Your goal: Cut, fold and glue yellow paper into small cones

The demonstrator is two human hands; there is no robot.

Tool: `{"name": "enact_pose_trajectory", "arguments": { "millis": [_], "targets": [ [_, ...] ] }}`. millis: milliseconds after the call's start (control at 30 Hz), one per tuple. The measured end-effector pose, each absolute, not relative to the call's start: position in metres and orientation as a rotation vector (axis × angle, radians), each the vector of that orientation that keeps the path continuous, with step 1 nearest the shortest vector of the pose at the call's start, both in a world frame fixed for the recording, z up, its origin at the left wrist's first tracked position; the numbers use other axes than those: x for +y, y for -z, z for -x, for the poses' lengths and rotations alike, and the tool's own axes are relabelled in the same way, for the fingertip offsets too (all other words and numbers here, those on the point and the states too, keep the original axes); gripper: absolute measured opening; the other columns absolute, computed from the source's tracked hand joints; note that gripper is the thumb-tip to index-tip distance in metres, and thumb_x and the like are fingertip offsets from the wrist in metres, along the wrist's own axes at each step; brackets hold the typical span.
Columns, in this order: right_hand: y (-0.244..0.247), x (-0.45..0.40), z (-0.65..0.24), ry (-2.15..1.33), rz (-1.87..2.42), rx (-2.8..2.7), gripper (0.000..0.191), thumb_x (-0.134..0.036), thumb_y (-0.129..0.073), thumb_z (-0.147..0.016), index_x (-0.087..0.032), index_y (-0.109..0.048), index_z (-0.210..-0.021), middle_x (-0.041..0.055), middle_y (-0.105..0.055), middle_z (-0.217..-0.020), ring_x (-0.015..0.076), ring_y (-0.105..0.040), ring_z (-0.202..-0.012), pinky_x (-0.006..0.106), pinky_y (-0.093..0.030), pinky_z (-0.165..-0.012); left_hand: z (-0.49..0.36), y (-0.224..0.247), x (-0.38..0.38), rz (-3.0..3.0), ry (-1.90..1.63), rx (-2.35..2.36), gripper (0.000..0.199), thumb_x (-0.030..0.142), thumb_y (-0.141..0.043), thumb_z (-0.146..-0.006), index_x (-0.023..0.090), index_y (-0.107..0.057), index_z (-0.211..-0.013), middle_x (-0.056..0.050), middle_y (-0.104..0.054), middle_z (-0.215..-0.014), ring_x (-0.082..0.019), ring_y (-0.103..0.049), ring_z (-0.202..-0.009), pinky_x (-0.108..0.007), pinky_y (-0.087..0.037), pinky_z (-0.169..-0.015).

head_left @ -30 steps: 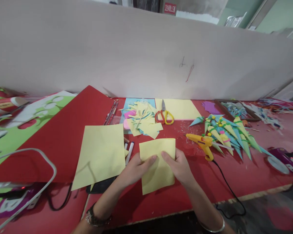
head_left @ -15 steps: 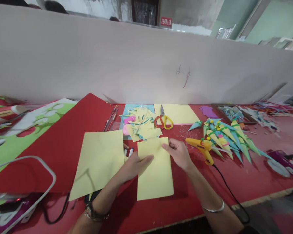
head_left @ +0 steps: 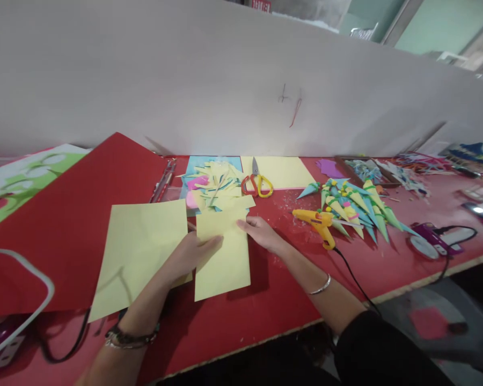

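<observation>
A pale yellow sheet of paper (head_left: 224, 268), tall and narrow, is held above the red tabletop between both hands. My left hand (head_left: 189, 253) grips its left edge, thumb flat on the front. On the upper right edge, my right hand (head_left: 260, 231) pinches the sheet between thumb and fingers. The fingers behind the paper are hidden. Left of it lies a larger yellow sheet (head_left: 145, 236), partly under my left forearm. Just beyond the held sheet is a heap of cut paper strips (head_left: 221, 182), with scissors (head_left: 257, 179) with red and yellow handles beside it.
A yellow glue gun (head_left: 317, 221) with a black cord lies right of my right hand, by a pile of paper cones (head_left: 354, 203). Red card (head_left: 84, 214) covers the left side. A white cable (head_left: 28, 262) loops at the near left. A pale partition (head_left: 165, 80) stands behind.
The view has turned right and down, so everything sits further left and higher. Both hands keep their hold on the yellow sheet, in nearly the same pose.
</observation>
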State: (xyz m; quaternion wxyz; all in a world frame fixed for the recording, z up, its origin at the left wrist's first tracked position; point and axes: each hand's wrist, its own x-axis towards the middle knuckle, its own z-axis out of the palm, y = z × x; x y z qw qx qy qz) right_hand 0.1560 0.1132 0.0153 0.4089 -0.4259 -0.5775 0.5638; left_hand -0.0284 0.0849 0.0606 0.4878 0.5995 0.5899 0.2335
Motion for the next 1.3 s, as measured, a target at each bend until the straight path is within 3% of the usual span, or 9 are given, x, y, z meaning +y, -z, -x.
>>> {"name": "enact_pose_trajectory", "arguments": {
  "millis": [433, 600, 733, 933, 1167, 1300],
  "targets": [
    [-0.006, 0.106, -0.151, -1.358, 1.138, -1.482, 0.05, -0.063, -0.042, -0.075, -0.017, -0.048, -0.057, -0.0027, -0.048, -0.053, 0.0103, -0.045, -0.054, 0.022, -0.033, -0.051, 0.027, -0.061, 0.088, -1.544, -0.549, 1.547, 0.04, 0.049, -0.057, -0.066, 0.016, -0.067, -0.086, -0.005, -0.072, -0.083, -0.025, -0.065, -0.078, -0.027, -0.05, -0.062],
    [-0.006, 0.103, -0.155, -1.433, 1.106, -1.542, 0.052, -0.064, -0.038, -0.077, -0.019, -0.042, -0.052, -0.0055, -0.039, -0.043, 0.0078, -0.038, -0.041, 0.022, -0.03, -0.043, 0.035, -0.064, 0.091, -1.568, -0.594, 1.681, 0.038, 0.051, -0.055, -0.064, 0.015, -0.065, -0.067, -0.005, -0.068, -0.066, -0.023, -0.062, -0.065, -0.024, -0.046, -0.049],
    [-0.009, 0.104, -0.158, -1.37, 1.078, -1.522, 0.049, -0.06, -0.034, -0.081, -0.019, -0.044, -0.055, -0.0044, -0.043, -0.048, 0.0091, -0.041, -0.046, 0.023, -0.035, -0.049, 0.038, -0.066, 0.091, -1.596, -0.568, 1.84, 0.043, 0.055, -0.054, -0.062, 0.018, -0.047, -0.041, -0.001, -0.052, -0.04, -0.016, -0.05, -0.042, -0.023, -0.034, -0.035],
    [-0.007, 0.104, -0.154, -1.358, 1.066, -1.576, 0.042, -0.055, -0.042, -0.08, -0.018, -0.053, -0.064, -0.0001, -0.054, -0.063, 0.0142, -0.052, -0.07, 0.026, -0.04, -0.065, 0.031, -0.065, 0.089, -1.627, -0.601, 1.707, 0.037, 0.052, -0.054, -0.064, 0.016, -0.063, -0.065, -0.004, -0.068, -0.066, -0.021, -0.061, -0.063, -0.024, -0.045, -0.047],
    [0.002, 0.107, -0.15, -1.296, 1.12, -1.585, 0.041, -0.047, -0.046, -0.079, -0.018, -0.039, -0.052, -0.0049, -0.037, -0.053, 0.009, -0.039, -0.055, 0.022, -0.029, -0.053, 0.031, -0.06, 0.092, -1.589, -0.607, 1.686, 0.042, 0.051, -0.053, -0.066, 0.014, -0.066, -0.08, -0.006, -0.071, -0.078, -0.024, -0.064, -0.076, -0.025, -0.049, -0.054],
    [-0.002, 0.111, -0.146, -1.35, 1.099, -1.56, 0.04, -0.048, -0.041, -0.082, -0.017, -0.043, -0.056, -0.0031, -0.043, -0.057, 0.0097, -0.042, -0.057, 0.023, -0.033, -0.056, 0.034, -0.057, 0.096, -1.594, -0.637, 1.72, 0.044, 0.052, -0.053, -0.064, 0.014, -0.067, -0.082, -0.007, -0.071, -0.082, -0.026, -0.064, -0.08, -0.027, -0.049, -0.056]
  ]
}}
